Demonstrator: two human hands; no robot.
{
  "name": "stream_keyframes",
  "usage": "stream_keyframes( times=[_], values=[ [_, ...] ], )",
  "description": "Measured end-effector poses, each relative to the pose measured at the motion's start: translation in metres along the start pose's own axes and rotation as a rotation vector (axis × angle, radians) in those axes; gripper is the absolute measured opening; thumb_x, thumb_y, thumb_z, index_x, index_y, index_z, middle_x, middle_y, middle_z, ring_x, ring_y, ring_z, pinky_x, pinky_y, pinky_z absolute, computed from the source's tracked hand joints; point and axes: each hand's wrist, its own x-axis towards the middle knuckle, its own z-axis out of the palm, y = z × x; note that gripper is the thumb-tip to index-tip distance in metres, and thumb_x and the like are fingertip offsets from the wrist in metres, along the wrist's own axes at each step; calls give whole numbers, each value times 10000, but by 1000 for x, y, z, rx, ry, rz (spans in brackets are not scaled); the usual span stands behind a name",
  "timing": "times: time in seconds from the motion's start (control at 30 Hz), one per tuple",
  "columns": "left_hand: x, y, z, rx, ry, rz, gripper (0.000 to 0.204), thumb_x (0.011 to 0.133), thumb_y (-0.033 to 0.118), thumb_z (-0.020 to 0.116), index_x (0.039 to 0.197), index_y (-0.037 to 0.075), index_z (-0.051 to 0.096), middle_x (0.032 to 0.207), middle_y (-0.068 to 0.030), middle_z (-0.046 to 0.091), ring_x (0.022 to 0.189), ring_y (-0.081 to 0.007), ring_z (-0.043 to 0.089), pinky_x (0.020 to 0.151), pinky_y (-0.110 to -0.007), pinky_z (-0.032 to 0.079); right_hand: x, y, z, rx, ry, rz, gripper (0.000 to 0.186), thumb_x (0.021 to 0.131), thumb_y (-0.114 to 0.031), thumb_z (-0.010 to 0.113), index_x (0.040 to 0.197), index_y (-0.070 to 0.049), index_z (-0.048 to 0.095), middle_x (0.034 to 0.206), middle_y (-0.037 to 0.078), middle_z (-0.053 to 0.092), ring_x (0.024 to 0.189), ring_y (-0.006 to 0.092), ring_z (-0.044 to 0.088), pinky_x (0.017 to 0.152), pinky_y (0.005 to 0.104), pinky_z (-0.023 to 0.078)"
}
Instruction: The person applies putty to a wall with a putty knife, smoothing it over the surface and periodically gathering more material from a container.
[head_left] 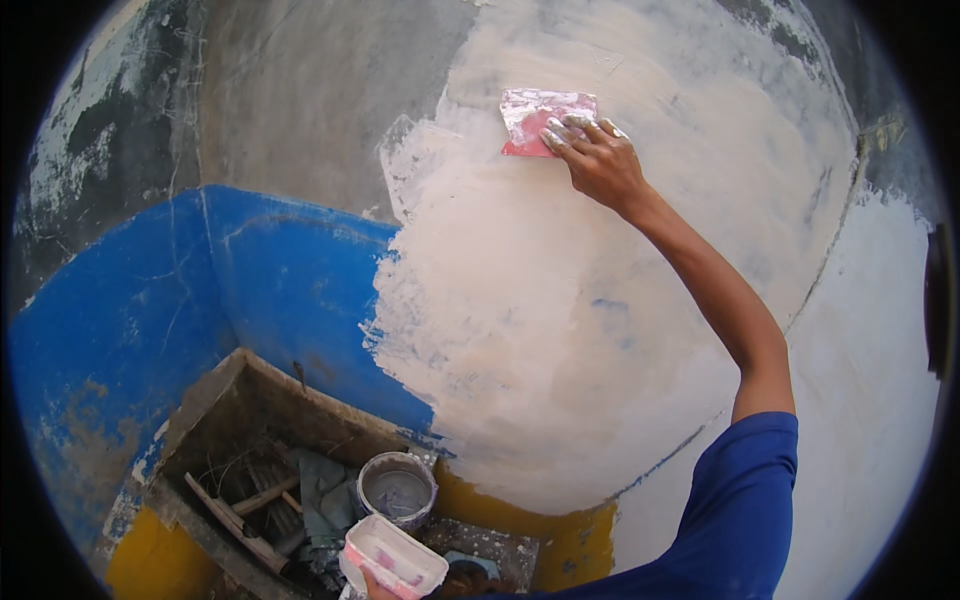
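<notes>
"What's the right hand got up there?"
"Scraper, grasped against the wall, between twelve and one o'clock."
"And the left hand?"
"Grips the tub, between six and seven; bucket at the tub's twelve."

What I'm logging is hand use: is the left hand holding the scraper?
No, the right hand holds the scraper at the wall; the left hand holds the tub.

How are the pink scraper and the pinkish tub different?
The scraper is flat; the tub is hollow. The scraper is high up at the wall, in the right hand; the tub is low down, in the left hand. Both show pink and white.
</notes>
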Motion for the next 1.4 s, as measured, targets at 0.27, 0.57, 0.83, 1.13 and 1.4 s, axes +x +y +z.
stream_keyframes(
  times=[0.27, 0.57, 0.83, 1.13, 1.4],
  values=[
    [9, 4, -8, 34, -3, 20, 847, 887, 658, 502, 1525, 148, 279, 1503, -145, 389, 1339, -423, 407, 1046, -624, 396, 44, 149, -64, -244, 354, 456, 231, 827, -101, 687, 1044, -139, 755, 933, 83, 729, 821, 268, 700, 715, 352, 561],
    [-1, 5, 11, 60, 106, 30, 844, 878, 641, 538, 1521, 154, 288, 1501, -143, 389, 1338, -417, 407, 1038, -622, 405, 18, 86, -42, -98, 175, 385, 261, 775, -13, 682, 1022, -80, 733, 889, 105, 723, 854, 258, 684, 720, 372, 559],
    [3, 9, 2, 82, 88, 20, 833, 881, 656, 523, 1513, 160, 305, 1495, -132, 397, 1339, -407, 406, 1038, -620, 406, -4, -74, -28, 317, -40, 242, 292, 722, 27, 621, 982, -78, 701, 903, 40, 724, 921, 233, 668, 732, 404, 567],
    [16, 8, -7, 131, 78, 38, 815, 883, 661, 520, 1505, 174, 321, 1481, -117, 412, 1334, -381, 414, 1039, -603, 412, -42, -61, -2, 1, -40, 188, 370, 737, -15, 619, 1075, -128, 722, 1153, 59, 705, 1034, 253, 674, 871, 412, 544],
    [11, 11, -8, 97, 40, -20, 815, 887, 668, 508, 1511, 184, 304, 1485, -119, 402, 1336, -385, 405, 1036, -609, 405, -1, 6, -71, 63, 264, 449, 319, 737, 48, 693, 1033, -62, 734, 880, 122, 725, 879, 270, 686, 703, 351, 545]
  ],
)
